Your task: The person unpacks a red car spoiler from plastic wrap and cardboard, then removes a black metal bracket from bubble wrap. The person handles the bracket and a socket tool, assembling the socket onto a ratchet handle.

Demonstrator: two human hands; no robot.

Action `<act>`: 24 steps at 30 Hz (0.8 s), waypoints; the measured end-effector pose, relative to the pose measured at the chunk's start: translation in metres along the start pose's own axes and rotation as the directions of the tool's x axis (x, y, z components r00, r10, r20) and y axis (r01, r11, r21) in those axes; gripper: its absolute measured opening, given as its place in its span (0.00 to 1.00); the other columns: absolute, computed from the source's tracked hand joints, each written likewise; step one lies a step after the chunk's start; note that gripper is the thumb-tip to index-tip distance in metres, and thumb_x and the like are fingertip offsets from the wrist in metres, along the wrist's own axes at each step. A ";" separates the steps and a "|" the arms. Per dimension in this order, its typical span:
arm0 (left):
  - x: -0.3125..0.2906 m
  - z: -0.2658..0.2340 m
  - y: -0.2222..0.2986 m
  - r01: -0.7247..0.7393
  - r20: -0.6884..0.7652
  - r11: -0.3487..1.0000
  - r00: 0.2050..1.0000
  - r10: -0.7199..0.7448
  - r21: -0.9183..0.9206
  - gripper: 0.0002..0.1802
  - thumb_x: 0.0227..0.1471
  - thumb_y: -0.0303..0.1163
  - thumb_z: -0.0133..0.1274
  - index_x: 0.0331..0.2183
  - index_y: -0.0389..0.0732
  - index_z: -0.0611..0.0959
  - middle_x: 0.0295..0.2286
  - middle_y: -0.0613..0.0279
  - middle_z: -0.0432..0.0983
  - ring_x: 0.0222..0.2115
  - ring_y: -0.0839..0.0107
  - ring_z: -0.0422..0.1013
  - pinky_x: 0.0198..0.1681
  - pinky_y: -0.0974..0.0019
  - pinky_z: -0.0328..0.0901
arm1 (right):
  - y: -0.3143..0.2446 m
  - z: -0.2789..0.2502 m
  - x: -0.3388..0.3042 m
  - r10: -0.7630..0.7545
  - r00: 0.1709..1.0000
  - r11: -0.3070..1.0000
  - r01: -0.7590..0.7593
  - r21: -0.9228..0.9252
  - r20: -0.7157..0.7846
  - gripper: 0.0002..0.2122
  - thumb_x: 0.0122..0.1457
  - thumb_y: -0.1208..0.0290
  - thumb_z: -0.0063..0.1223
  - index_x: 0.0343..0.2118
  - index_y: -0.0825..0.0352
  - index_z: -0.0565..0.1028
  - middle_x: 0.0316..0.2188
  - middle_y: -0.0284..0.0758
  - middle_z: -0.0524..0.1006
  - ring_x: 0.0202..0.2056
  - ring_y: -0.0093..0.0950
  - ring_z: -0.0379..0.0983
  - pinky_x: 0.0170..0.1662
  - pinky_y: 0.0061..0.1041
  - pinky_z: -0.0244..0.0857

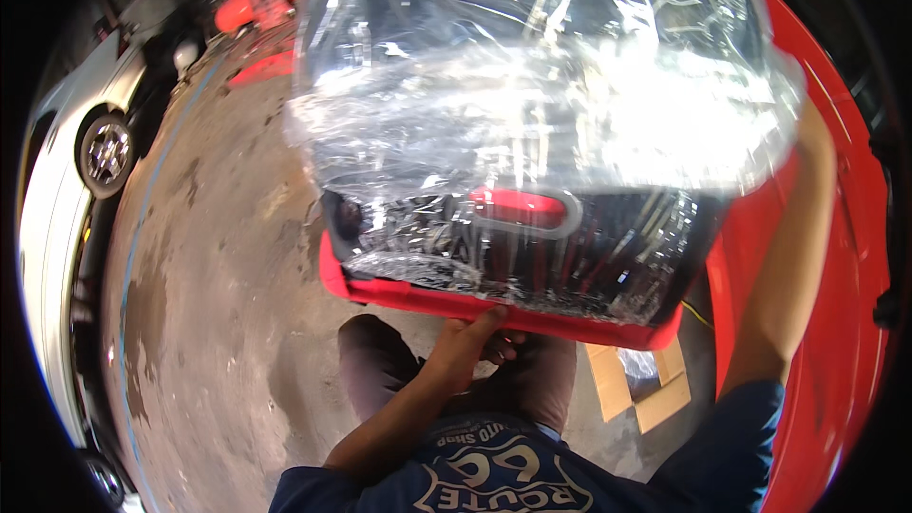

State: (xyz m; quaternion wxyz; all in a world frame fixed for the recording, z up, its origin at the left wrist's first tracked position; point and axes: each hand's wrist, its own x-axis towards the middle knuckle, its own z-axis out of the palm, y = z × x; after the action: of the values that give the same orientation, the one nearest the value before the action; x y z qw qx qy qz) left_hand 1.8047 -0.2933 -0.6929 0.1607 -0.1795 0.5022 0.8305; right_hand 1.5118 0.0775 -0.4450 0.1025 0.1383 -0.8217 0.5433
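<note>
A large black piece with a red lower rim [513,316], wrapped in clear plastic film [427,119], fills the upper middle of the head view. A rounded slot [524,213] with a grey surround and red inside shows through the film. My left hand [463,350] grips the lower red rim, thumb on top and fingers curled beneath. My right forearm runs up along the right side of the wrapped piece; the right hand is hidden behind it, fingers unseen. Glare on the film washes out much of the surface, so its exact kind is unclear.
To the right stands a red car body [836,323], close to my right arm. An opened cardboard box [641,382] with clear plastic inside sits on the floor by my legs. A white car [57,228] is at the left, beside a blue floor line [142,237]. Red items [261,0] lie far left.
</note>
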 end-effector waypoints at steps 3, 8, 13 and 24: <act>0.002 -0.008 -0.002 0.019 0.045 1.000 0.999 -0.020 0.017 0.20 0.62 0.45 0.51 0.42 0.37 0.81 0.29 0.58 0.82 0.23 0.74 0.76 0.25 0.73 0.69 | -0.053 -0.001 -0.082 -0.033 0.990 0.867 0.096 -0.489 0.135 0.26 0.56 0.64 0.59 0.54 0.73 0.70 0.48 0.45 0.77 0.47 0.34 0.76 0.51 0.29 0.67; 0.004 -0.012 0.001 0.014 0.094 1.000 0.995 -0.016 0.027 0.20 0.60 0.46 0.54 0.45 0.41 0.81 0.29 0.60 0.82 0.23 0.75 0.76 0.25 0.74 0.69 | -0.103 0.100 -0.185 -0.632 0.775 0.613 0.513 -0.601 0.017 0.33 0.52 0.57 0.66 0.58 0.70 0.68 0.60 0.48 0.68 0.58 0.42 0.66 0.59 0.40 0.60; 0.004 -0.009 -0.001 -0.025 0.098 0.998 0.995 0.030 -0.053 0.20 0.60 0.46 0.54 0.45 0.41 0.79 0.29 0.63 0.80 0.23 0.76 0.74 0.25 0.74 0.67 | -0.076 0.231 -0.175 -0.711 0.594 0.253 0.715 -0.652 0.375 0.39 0.50 0.50 0.64 0.63 0.61 0.65 0.64 0.50 0.58 0.62 0.50 0.56 0.63 0.49 0.48; -0.001 -0.007 -0.003 -0.068 0.122 0.996 0.991 0.062 0.049 0.20 0.61 0.46 0.51 0.42 0.37 0.79 0.31 0.59 0.81 0.23 0.76 0.74 0.24 0.73 0.68 | -0.209 0.217 0.042 -0.922 0.223 -0.174 0.492 -0.853 0.316 0.17 0.49 0.77 0.53 0.43 0.55 0.75 0.37 0.31 0.75 0.40 0.35 0.72 0.39 0.35 0.70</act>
State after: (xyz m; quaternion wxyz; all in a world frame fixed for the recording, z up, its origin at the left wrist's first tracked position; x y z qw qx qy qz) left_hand 1.8078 -0.2981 -0.6974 0.1685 -0.1082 0.5189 0.8310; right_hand 1.5397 -0.2051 -0.3351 0.6262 0.3952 -0.6633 -0.1083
